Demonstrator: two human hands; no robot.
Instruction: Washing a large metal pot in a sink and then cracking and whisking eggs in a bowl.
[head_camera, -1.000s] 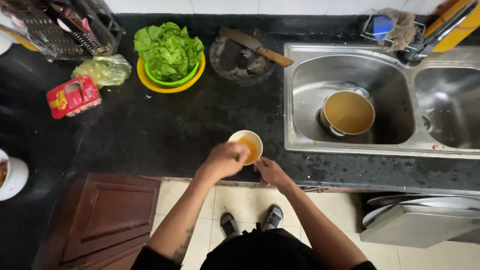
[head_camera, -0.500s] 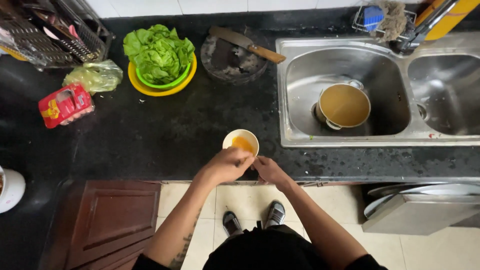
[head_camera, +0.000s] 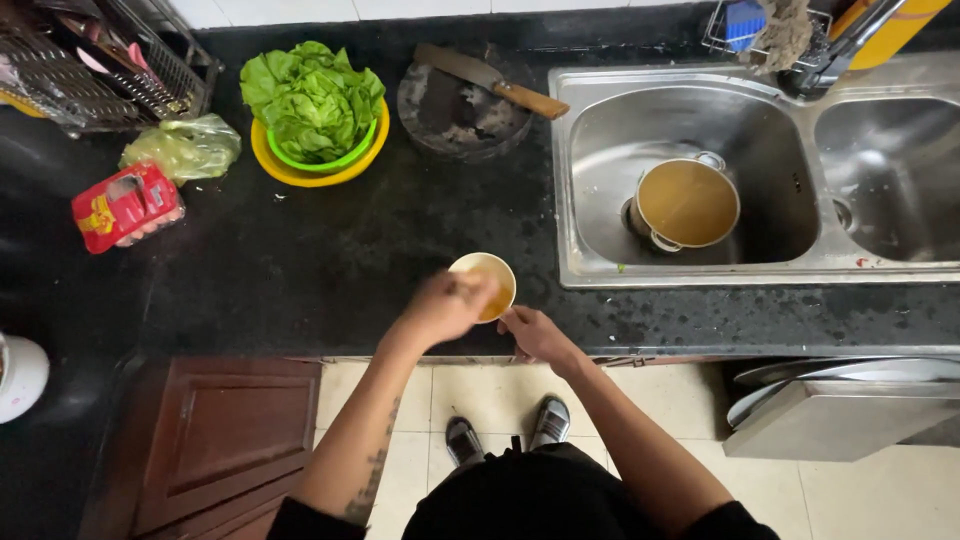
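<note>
A small cream bowl (head_camera: 492, 272) with yellow liquid stands on the black counter (head_camera: 330, 270) near its front edge. My left hand (head_camera: 447, 306) hovers over the bowl's left side with curled fingers. It is motion-blurred, so anything in it is hidden. My right hand (head_camera: 532, 334) grips the bowl's lower right rim and rests on the counter edge.
Lettuce fills a green strainer in a yellow bowl (head_camera: 315, 100). A cleaver lies on a round chopping block (head_camera: 462, 108). A pot (head_camera: 687, 204) sits in the steel sink (head_camera: 600, 262). A red packet (head_camera: 125, 205), a plastic bag (head_camera: 185, 148) and a dish rack (head_camera: 90, 60) are at the left.
My left hand has stayed over the bowl, shifting slightly and blurring. The right hand keeps its hold on the rim. The bowl has not moved.
</note>
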